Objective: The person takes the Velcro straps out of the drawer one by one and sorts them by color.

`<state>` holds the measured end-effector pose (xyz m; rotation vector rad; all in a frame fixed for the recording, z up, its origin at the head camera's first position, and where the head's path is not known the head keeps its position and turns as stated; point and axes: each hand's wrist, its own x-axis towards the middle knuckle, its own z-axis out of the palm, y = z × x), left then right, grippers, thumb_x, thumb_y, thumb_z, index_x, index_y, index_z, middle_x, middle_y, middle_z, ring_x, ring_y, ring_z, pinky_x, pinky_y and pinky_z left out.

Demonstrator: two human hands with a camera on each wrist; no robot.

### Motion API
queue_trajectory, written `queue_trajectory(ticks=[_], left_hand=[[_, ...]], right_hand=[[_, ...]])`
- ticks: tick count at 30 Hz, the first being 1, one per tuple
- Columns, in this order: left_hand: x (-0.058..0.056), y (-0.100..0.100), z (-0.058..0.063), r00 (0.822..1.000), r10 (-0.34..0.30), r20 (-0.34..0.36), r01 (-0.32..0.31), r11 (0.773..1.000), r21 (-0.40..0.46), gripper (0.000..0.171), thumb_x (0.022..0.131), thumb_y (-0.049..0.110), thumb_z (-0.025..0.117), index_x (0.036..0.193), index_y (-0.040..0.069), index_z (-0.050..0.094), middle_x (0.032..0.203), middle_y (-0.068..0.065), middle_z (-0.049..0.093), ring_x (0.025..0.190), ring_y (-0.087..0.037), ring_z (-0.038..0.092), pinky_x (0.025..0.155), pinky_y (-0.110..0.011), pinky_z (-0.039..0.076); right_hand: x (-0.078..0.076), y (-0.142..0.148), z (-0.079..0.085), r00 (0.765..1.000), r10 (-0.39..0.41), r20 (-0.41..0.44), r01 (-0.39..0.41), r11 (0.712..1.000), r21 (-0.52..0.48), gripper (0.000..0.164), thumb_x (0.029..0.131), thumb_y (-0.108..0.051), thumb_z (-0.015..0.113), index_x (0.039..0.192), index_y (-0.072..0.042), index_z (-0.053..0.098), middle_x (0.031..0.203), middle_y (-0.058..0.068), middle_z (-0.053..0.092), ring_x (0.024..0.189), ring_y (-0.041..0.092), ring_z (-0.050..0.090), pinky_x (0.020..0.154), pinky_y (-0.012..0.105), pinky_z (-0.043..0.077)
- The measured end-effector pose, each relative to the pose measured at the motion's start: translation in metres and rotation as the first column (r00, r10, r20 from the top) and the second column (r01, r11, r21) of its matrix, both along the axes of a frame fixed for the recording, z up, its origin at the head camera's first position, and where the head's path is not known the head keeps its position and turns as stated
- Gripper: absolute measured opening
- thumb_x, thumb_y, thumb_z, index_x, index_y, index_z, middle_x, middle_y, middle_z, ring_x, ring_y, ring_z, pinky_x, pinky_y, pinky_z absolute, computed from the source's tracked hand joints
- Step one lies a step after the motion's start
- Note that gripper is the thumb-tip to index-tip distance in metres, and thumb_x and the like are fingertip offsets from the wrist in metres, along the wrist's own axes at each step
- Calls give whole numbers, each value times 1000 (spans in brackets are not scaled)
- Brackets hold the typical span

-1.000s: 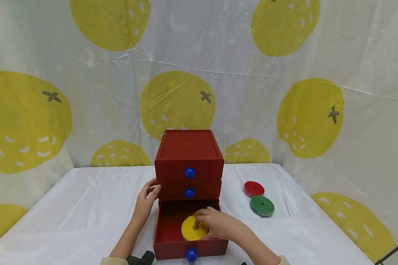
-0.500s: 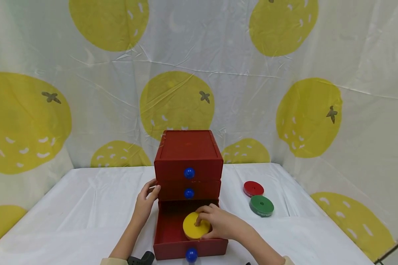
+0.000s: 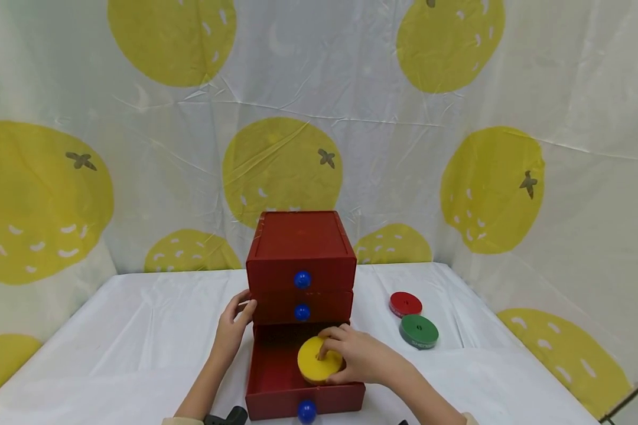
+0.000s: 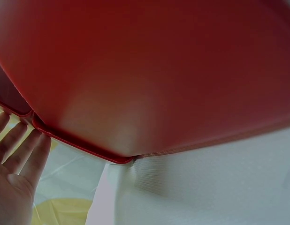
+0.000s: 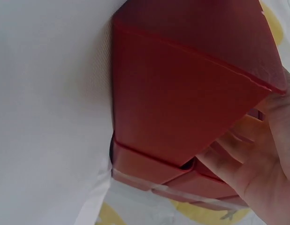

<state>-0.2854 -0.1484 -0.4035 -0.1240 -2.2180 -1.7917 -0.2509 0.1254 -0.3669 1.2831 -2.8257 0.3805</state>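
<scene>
In the head view a red cabinet [image 3: 300, 236] with blue knobs stands upright on the table, its bottom drawer [image 3: 268, 366] pulled out. My right hand [image 3: 361, 357] reaches over that drawer's right side and grips a yellow disc [image 3: 311, 363] with a small centre hole, fingers over its top and thumb at its near edge. The right wrist view shows my right hand [image 5: 262, 164] past the drawer's wall, which hides the disc. My left hand [image 3: 231, 327] rests against the cabinet's left side; in the left wrist view its fingers [image 4: 37, 157] are extended along the red edge.
A red disc [image 3: 406, 303] and a green disc [image 3: 419, 331] with lettering on its rim lie close together on the white table cover [image 3: 154, 330], right of the cabinet. A white curtain [image 3: 282, 53] with yellow fruit prints hangs behind.
My right hand and the yellow disc have shifted slightly right and away from the drawer's front, and the disc looks more tilted. My left hand stays against the cabinet.
</scene>
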Motion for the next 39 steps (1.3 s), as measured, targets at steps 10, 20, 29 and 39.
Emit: queue_trajectory(ticks=[10, 20, 29, 39], left_hand=[[-1, 0, -1, 1000, 1, -18, -1, 1000, 8, 43, 92, 35, 50, 129, 15, 46, 126, -4, 52, 99, 1, 50, 83, -15, 45], [1, -1, -1, 1000, 5, -23, -5, 1000, 6, 43, 92, 34, 50, 129, 12, 46, 125, -5, 52, 98, 3, 50, 83, -17, 46], [0, -2, 4, 1000, -1, -26, 1, 1000, 17, 43, 93, 34, 49, 129, 12, 45, 126, -5, 51, 98, 3, 50, 83, -15, 45], [0, 0, 1, 1000, -12, -12, 12, 1000, 10, 44, 92, 36, 49, 130, 13, 45, 127, -5, 50, 101, -1, 50, 89, -24, 47]], right_hand=[[2, 6, 4, 999, -32, 8, 32, 999, 11, 23, 75, -37, 70, 95, -30, 61, 121, -4, 52, 108, 14, 49, 92, 29, 47], [4, 11, 10, 995, -72, 68, 75, 996, -41, 24, 74, -34, 72, 95, -28, 60, 122, -3, 49, 107, 15, 48, 83, 20, 50], [0, 12, 13, 995, -77, 67, 81, 995, -52, 25, 74, -35, 72, 95, -28, 60, 121, -3, 49, 108, 15, 47, 85, 21, 49], [0, 12, 11, 993, -80, 85, 84, 995, -55, 24, 74, -35, 72, 94, -28, 60, 121, -2, 48, 108, 15, 47, 87, 23, 49]])
